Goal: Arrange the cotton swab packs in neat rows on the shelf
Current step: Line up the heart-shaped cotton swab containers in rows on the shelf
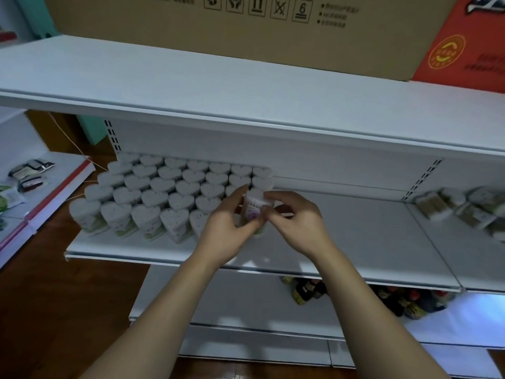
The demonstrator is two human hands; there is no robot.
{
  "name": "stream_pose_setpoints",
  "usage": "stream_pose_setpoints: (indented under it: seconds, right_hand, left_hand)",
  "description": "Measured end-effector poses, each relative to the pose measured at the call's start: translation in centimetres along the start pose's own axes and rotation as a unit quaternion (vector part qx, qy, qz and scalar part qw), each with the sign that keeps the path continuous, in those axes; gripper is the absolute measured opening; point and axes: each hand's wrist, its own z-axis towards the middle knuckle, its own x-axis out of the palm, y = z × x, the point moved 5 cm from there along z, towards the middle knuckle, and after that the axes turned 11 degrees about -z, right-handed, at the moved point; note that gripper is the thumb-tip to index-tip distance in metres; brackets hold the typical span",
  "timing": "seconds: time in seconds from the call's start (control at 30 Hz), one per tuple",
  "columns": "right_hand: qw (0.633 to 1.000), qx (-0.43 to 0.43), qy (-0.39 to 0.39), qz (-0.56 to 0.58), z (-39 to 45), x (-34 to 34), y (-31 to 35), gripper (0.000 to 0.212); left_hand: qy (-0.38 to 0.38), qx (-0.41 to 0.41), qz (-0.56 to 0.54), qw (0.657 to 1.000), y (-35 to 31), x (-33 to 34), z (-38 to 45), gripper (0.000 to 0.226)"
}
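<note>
Several heart-shaped cotton swab packs (153,192) stand upright in rows on the left part of the white middle shelf (369,236). At the right end of the rows, both my hands grip one upright swab pack (255,205) with a purple label. My left hand (226,225) wraps its left side, fingers reaching over the top. My right hand (295,222) pinches its right side with thumb and fingers. The pack's lower part is hidden behind my fingers. It sits just above or on the shelf, next to the front rows.
A loose pile of other swab packs (464,209) lies at the shelf's far right. A cardboard box (246,31) and a red box (464,45) sit on the top shelf. Dark bottles (396,299) stand on the shelf below. Packets (27,173) lie on a side shelf at left.
</note>
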Motion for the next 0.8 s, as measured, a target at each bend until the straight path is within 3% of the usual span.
stream_pose_setpoints:
  seconds: [0.1,0.2,0.3,0.47,0.8]
  right_hand:
    - [0.998,-0.006,-0.039,-0.042,-0.8,-0.3,-1.4,0.030]
    - [0.993,-0.026,-0.047,-0.106,-2.3,0.8,-2.7,0.043]
    - [0.987,-0.042,-0.044,-0.148,-3.9,3.2,-3.5,0.040]
    - [0.974,-0.061,-0.033,-0.215,-4.5,6.9,-4.2,0.042]
    - [0.945,-0.041,-0.016,-0.323,-4.6,8.1,-4.7,0.057]
  left_hand:
    - [0.053,0.033,0.099,0.993,0.4,0.7,-0.2,0.067]
    - [0.032,0.041,0.335,0.941,2.3,0.0,0.2,0.069]
    - [0.088,0.019,0.434,0.896,4.0,0.0,0.1,0.086]
    - [0.153,0.029,0.497,0.854,6.2,0.7,-0.4,0.090]
    - [0.160,0.045,0.501,0.849,6.7,0.8,-0.3,0.088]
